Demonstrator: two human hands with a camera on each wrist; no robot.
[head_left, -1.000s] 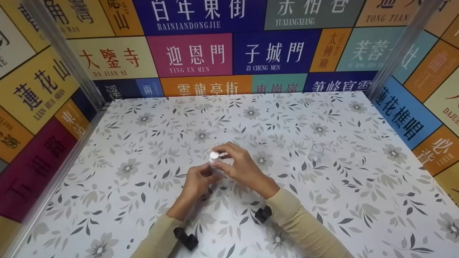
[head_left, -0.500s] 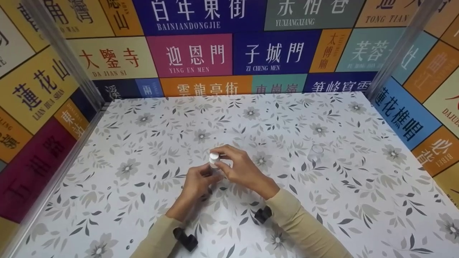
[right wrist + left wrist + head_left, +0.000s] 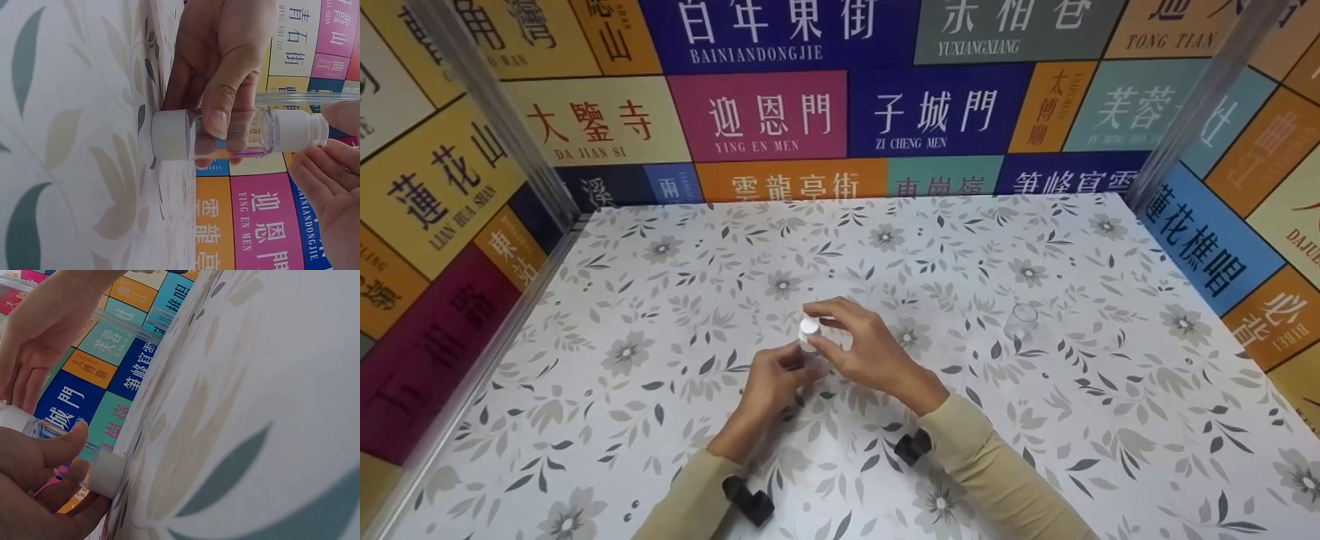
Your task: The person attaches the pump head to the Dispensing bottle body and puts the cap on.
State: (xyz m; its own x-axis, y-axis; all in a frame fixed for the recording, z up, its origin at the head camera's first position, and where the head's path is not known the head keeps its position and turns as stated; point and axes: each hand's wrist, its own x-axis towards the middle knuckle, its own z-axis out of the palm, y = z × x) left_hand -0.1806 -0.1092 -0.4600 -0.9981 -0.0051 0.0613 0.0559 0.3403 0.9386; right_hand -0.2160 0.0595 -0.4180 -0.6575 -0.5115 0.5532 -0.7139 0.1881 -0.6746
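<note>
A small clear bottle [image 3: 256, 132] stands upright on the table, with a white base [image 3: 170, 135] and a stepped white top [image 3: 292, 130]. My left hand [image 3: 772, 381] grips its transparent body, the thumb across the near side in the right wrist view. Up at the white top is my right hand [image 3: 870, 352], thumb and fingers on opposite sides of it. In the left wrist view this right hand [image 3: 45, 343] reaches down from the upper left. The head view shows only the bottle's white top [image 3: 809, 331]; the hands hide the lower part.
A clear, cup-shaped piece [image 3: 1022, 322] is on the table right of the hands. The table [image 3: 720, 255] has a white cover printed with grey leaves and flowers. Colourful sign panels [image 3: 757, 112] wall off the back and sides. Each wrist carries a black device [image 3: 748, 501].
My right index finger drew in toward the white top half a second ago and is now raised and extended again. My left hand and the bottle stay in place.
</note>
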